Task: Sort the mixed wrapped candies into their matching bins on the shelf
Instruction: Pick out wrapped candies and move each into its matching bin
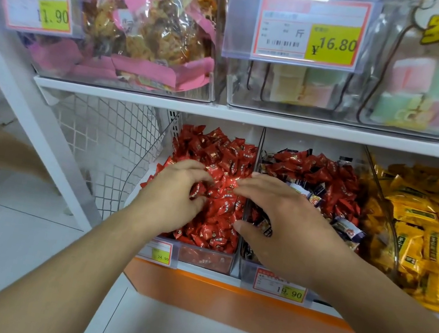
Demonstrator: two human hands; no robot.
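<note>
1. The red wrapped candies [218, 216] fill the left clear bin [205, 259] on the lower shelf; both your hands are over this pile.
2. Your left hand [176, 188] lies on the red pile, fingers curled down into the wrappers; whether they pinch a piece, you cannot tell from this view.
3. Your right hand [277, 214] reaches across the clear divider [258, 155] between the bins, fingers extended and relaxed over the red pile, thumb low near the divider. No candy visibly held.
4. The middle bin [249, 271], just right of the divider, holds mixed candies [327, 182]: red wrappers with dark blue-and-white ones among them.
5. The next bin to the right holds yellow wrapped candies [435, 231].
6. Price tags on the bin fronts: 24.90 tag [159, 252] on the left, 19.90 tag [281, 285] on the middle.
7. Upper shelf [250, 116]: a clear bin of pink-wrapped snacks [148, 33] at left, pastel packs [437, 87] at right, with a 16.80 tag [309, 32] between.
</note>
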